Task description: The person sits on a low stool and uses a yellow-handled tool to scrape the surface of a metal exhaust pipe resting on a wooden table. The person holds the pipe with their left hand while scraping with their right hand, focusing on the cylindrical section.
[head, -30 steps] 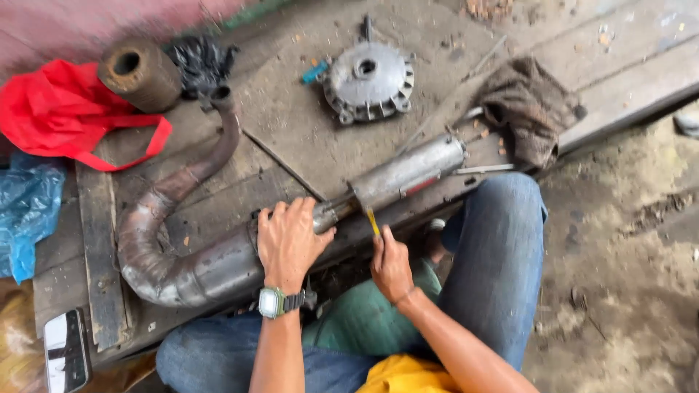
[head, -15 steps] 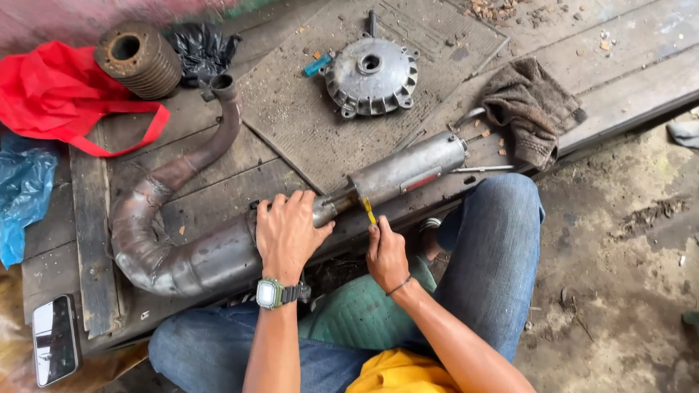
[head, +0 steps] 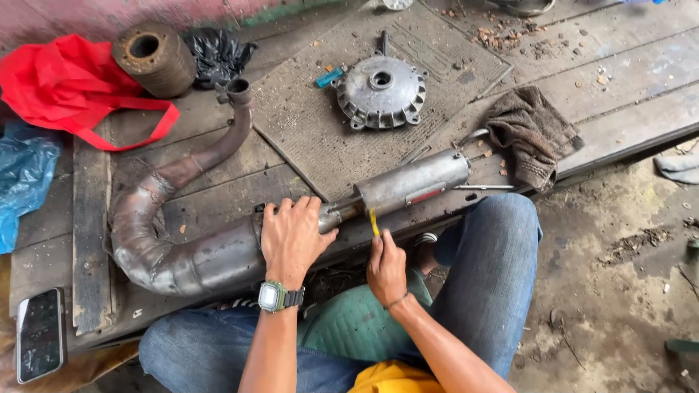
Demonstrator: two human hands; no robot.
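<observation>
A long curved metal exhaust pipe lies across the wooden platform, its grey silencer end pointing right. My left hand, with a green watch at the wrist, rests flat on the pipe where the fat body narrows. My right hand grips a small yellow-handled tool whose tip meets the joint just left of the silencer. My knees in blue jeans are below the pipe.
A round metal hub cover and a small blue object lie on a grey mat. A brown rag sits right. A red bag, rusty spool, black bag, blue plastic and a phone are at the left.
Both hands stay on the pipe and the tool. The view has shifted slightly, with the pipe now sitting a little higher and more to the right in frame.
</observation>
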